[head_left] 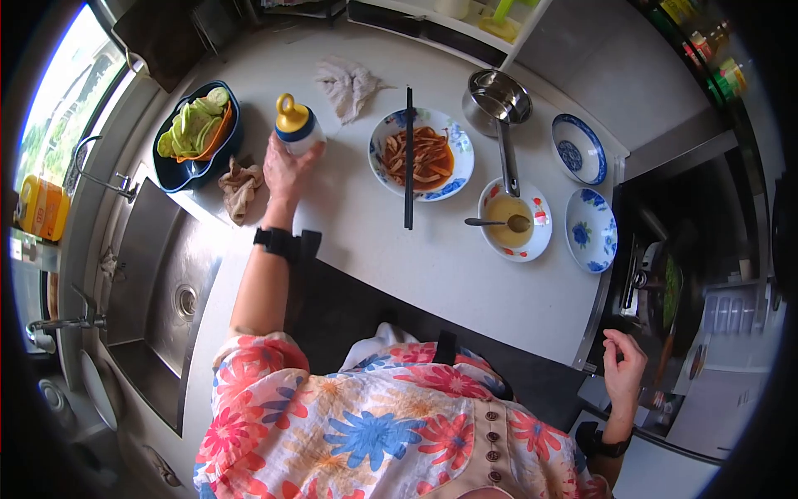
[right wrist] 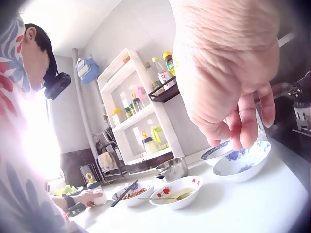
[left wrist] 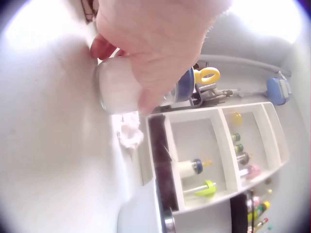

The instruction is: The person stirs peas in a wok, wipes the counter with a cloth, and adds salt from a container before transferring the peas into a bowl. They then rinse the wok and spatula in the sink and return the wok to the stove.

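My left hand [head_left: 285,169] grips a clear seasoning jar [left wrist: 118,90] with white contents, at the back left of the counter. Its lid [head_left: 293,119] is blue and yellow with a ring on top. In the left wrist view the jar's base is right at the counter, and my fingers wrap behind it, partly hidden. Over by the stove, my right hand [head_left: 625,366] hangs with loosely bent fingers and holds nothing. A plate of sauced meat strips [head_left: 432,158] has black chopsticks [head_left: 409,166] across it. Nearby, a bowl of pale liquid [head_left: 501,241] contains a spoon [head_left: 517,223].
A saucepan [head_left: 490,112] overlaps the bowl with its handle. Two blue-patterned bowls [head_left: 573,150] [head_left: 588,241] stand near the right edge. Sliced vegetables [head_left: 195,129] fill a basket in a dark basin [head_left: 170,176]. Cloths [head_left: 345,83] [head_left: 238,190] lie near the jar. The sink [head_left: 150,316] is left.
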A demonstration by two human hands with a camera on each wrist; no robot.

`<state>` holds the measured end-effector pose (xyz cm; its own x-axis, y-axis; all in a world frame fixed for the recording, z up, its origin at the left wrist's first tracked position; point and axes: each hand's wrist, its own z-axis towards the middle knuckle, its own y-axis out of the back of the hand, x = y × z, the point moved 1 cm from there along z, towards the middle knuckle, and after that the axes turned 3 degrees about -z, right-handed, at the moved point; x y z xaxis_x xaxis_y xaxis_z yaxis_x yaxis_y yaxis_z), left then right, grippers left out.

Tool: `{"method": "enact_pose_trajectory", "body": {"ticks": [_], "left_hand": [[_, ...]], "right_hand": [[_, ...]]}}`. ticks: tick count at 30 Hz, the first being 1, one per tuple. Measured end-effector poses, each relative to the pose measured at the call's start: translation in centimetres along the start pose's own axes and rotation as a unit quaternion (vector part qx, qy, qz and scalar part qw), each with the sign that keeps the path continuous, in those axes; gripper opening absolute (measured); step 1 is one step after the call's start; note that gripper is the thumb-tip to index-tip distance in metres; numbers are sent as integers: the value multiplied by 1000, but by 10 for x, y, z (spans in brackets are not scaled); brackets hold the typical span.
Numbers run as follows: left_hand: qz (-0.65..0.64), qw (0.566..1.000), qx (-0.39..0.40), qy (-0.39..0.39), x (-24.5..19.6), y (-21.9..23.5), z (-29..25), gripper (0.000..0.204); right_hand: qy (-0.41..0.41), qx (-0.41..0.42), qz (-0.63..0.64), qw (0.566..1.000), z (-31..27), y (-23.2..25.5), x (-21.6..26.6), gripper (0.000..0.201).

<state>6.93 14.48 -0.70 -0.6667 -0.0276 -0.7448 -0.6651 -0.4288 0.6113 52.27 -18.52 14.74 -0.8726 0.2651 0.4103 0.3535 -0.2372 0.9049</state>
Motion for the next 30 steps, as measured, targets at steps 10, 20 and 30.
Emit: {"method": "enact_pose_trajectory", "body": {"ticks": [10, 20, 30], "left_hand": [[48, 995, -34, 82, 8, -23, 80, 76], [55, 984, 97, -136, -33, -89, 58, 44], [264, 935, 204, -120, -18, -86, 78, 36]], "right_hand": [[-14, 8, -12, 1000, -18, -7, -6, 16], [-82, 29, -30, 996, -46, -4, -4, 16], [-79, 27, -5, 997, -57, -11, -12, 15]]}}
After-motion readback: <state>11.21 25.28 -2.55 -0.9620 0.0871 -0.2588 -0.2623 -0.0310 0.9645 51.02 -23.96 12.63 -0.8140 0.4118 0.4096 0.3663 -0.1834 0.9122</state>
